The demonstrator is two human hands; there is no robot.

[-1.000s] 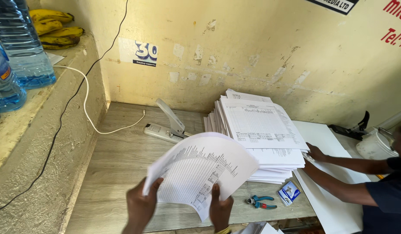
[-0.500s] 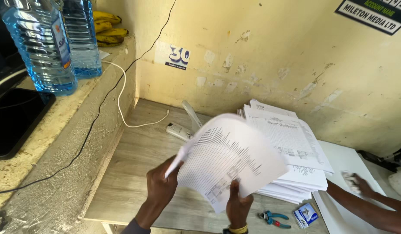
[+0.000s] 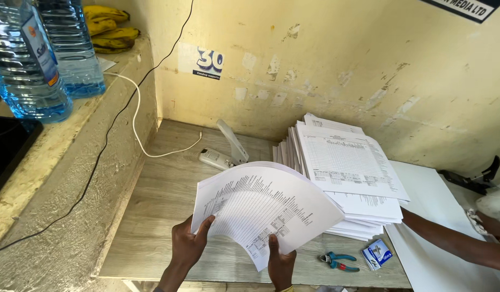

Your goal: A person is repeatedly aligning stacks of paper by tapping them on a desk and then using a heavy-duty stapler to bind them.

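Above the bench's (image 3: 169, 216) front edge, the left hand (image 3: 188, 246) and right hand (image 3: 280, 265) each pinch the lower edge of a curved sheaf of printed sheets (image 3: 266, 208), near the tall paper stack (image 3: 347, 173).

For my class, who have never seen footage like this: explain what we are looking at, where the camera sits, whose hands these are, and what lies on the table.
The camera sits on a person's head and looks down at their own two bare hands. The left hand and right hand hold a curved sheaf of printed sheets above a wooden table. On the table lie a tall pile of printed forms, a white stapler, small blue-handled pliers and a small blue box. The arm from the right belongs to another person. Water bottles and bananas stand on the ledge at the left.
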